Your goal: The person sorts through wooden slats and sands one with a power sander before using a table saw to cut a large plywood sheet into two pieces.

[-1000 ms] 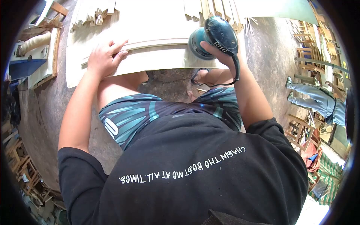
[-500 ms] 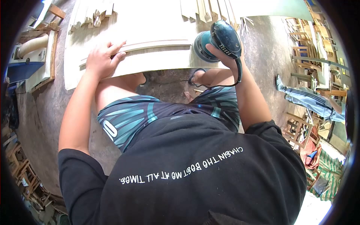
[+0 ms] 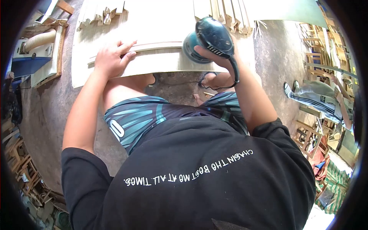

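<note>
A long, narrow wooden strip (image 3: 159, 46) lies across the pale board tabletop (image 3: 161, 66) near its front edge. My left hand (image 3: 112, 59) holds the strip down towards its left end, with thumb and forefinger pointing along it. The other fingers are curled and partly hidden. My right hand (image 3: 220, 57) grips a teal and black orbital sander (image 3: 212, 36) by its body. The sander's round pad sits over the right part of the strip and hides that end. A black cord runs down from the sander past my wrist.
Several wooden strips lie at the table's back left (image 3: 103, 16) and back right (image 3: 226, 13). A machine with a ribbed hose (image 3: 40, 40) stands left. On the right is another person (image 3: 318, 100), near stacked wooden frames (image 3: 306, 132). My legs are under the table edge.
My right hand has moved the sander left along the strip. My left hand stays on the strip; the whole view has shifted slightly. The person at right has changed leg position.
</note>
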Motion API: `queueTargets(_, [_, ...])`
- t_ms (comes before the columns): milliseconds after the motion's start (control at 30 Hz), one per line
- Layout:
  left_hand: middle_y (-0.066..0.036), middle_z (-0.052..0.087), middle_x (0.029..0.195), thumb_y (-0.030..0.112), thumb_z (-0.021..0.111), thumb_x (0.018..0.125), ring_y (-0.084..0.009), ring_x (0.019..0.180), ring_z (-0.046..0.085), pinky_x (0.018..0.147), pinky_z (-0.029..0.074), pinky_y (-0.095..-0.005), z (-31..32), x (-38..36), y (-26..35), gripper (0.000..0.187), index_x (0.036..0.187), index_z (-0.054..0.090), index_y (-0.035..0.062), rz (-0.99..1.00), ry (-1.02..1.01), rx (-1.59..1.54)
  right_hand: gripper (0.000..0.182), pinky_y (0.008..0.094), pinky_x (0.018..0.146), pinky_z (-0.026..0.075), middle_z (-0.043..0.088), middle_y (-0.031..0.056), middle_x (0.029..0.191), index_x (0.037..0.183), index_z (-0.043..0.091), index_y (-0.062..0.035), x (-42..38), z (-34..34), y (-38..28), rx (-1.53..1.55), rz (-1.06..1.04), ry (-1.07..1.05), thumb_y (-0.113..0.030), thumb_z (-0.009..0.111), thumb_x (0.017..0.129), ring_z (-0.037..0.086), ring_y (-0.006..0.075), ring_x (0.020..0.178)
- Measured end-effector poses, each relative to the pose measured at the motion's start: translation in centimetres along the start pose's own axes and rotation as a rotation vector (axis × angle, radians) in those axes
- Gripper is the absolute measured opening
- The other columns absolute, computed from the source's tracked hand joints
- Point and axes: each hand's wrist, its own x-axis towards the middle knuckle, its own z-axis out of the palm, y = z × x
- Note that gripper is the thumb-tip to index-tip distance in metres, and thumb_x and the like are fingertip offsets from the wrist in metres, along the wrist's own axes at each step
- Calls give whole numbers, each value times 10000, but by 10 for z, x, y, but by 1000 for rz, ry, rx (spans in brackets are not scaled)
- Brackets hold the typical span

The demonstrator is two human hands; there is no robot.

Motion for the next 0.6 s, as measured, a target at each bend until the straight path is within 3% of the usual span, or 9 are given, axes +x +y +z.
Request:
queueTargets(100, [-57, 671, 957, 454, 650, 948, -302, 903, 647, 781, 529, -448, 2, -2, -1, 397, 1320, 703, 328, 34, 41, 19, 637, 360, 948, 555, 742, 77, 1131, 1242, 679, -78, 9, 20, -12, 164, -89, -35, -327, 943, 719, 692, 173, 1048])
queueTargets(200, [-58, 664, 967, 474, 649, 946, -303, 903, 645, 780, 530, -446, 7, -3, -6, 408, 1326, 698, 334, 49, 62, 48, 592, 331, 905, 569, 754, 73, 1099, 1205, 689, -70, 25, 38, -34, 96, -170, -114, -316, 940, 728, 700, 142, 998])
queueTargets(367, [-64, 660, 965, 492, 645, 947, -302, 899, 642, 775, 534, -440, 7, -2, -6, 420, 1335, 691, 340, 30, 32, 43, 595, 371, 912, 578, 765, 96, 1073, 1186, 713, -114, 39, 72, -53, 66, -162, -102, -441, 894, 723, 730, 205, 999])
queueTargets(600, [-62, 650, 947, 498, 640, 949, -299, 898, 638, 777, 534, -437, 12, -2, -10, 420, 1342, 684, 356, 26, 43, 51, 602, 383, 950, 567, 749, 113, 1129, 1236, 690, -130, 41, 58, -49, -64, -180, -150, -423, 867, 741, 720, 244, 1054])
